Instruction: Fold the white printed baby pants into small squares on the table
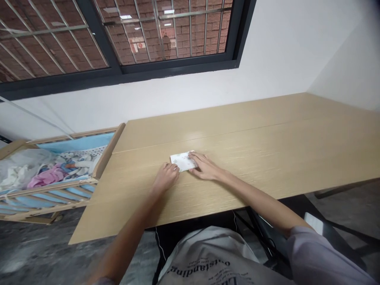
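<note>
A small white rectangular item with a faint coloured print (182, 161) lies on the light wooden table (225, 136), near its front half. At its lower left corner is my left hand (166, 176), with the fingers curled and pressed together on the edge. My right hand (204, 167) rests on the right end of the item, fingers over its top and the thumb apart at the near side. Whether the item is folded paper, cloth or a packet cannot be made out.
On the left, a wooden crib (108, 156) with blue lining holds clothes and a plastic bag. A barred window (175, 69) and white wall stand behind the table. Chair parts and a white object (314, 223) are below the front edge at right.
</note>
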### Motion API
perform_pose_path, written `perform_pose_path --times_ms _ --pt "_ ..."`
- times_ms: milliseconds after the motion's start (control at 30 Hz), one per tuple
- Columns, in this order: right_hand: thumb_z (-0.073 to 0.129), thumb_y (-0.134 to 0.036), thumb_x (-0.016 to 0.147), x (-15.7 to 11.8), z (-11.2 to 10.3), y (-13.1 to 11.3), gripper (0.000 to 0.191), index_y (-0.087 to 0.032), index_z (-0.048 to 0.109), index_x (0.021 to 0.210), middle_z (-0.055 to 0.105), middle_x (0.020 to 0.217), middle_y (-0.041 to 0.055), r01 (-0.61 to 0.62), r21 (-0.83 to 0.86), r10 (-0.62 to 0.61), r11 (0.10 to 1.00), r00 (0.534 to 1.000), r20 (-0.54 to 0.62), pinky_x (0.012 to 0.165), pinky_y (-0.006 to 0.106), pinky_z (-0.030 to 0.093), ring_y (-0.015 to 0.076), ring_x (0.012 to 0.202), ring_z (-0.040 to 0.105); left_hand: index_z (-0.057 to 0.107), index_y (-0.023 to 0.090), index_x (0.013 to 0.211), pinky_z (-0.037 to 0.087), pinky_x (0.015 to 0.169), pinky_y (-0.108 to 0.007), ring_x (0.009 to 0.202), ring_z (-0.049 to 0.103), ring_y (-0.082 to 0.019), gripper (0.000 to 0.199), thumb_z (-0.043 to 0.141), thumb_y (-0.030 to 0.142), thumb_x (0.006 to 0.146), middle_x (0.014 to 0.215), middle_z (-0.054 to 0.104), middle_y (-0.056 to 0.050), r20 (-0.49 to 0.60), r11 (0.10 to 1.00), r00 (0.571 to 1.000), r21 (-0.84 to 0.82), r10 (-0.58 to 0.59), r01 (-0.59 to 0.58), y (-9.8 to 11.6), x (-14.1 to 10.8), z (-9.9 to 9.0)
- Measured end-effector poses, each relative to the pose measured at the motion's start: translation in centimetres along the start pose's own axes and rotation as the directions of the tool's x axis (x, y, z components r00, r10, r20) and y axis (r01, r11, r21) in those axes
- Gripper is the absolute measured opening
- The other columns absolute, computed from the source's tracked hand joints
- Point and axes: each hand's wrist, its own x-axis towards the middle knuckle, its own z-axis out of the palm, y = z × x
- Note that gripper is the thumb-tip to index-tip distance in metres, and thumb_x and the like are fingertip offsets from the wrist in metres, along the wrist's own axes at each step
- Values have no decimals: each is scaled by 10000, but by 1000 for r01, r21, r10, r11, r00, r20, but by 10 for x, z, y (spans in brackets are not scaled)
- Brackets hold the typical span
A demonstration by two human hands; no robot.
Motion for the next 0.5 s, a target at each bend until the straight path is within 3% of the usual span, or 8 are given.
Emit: perform_pose_path --times_ms 167,300,400,500 --pt "567 -451 918 10 24 -1 740 -99 349 1531 366 1588 235 -96 -37 95 995 995 -33 1169 542 313 364 1475 334 666 162 942 436 865 -405 931 636 -269 218 450 186 966 927 679 -127 -16 997 999 68 -37 38 2 13 4" --pt "540 -182 865 22 29 9 521 -120 520 1381 553 1434 194 -135 -25 130 991 980 -150 1107 466 385 313 1339 490 631 113 1042 428 821 -433 955 596 -314 261 388 178 976 1005 646 -172 -86 978 983 122 -159 169 11 22 -5" --pt "525 -111 819 31 17 18 370 -164 635 1169 685 1181 132 -112 37 117 993 974 -196 1022 423 435 275 1137 601 607 113 1101 420 823 -442 984 575 -329 276 369 196 988 1066 627 -184 -144 958 962 140 -232 251 17 28 -19" --pt "547 -125 791 40 -12 22 277 -179 654 1040 705 1024 81 -46 151 76 987 978 -194 917 363 473 240 978 636 599 151 1124 418 840 -435 1004 571 -322 262 386 239 999 1102 625 -166 -201 937 928 98 -312 336 21 31 -39"
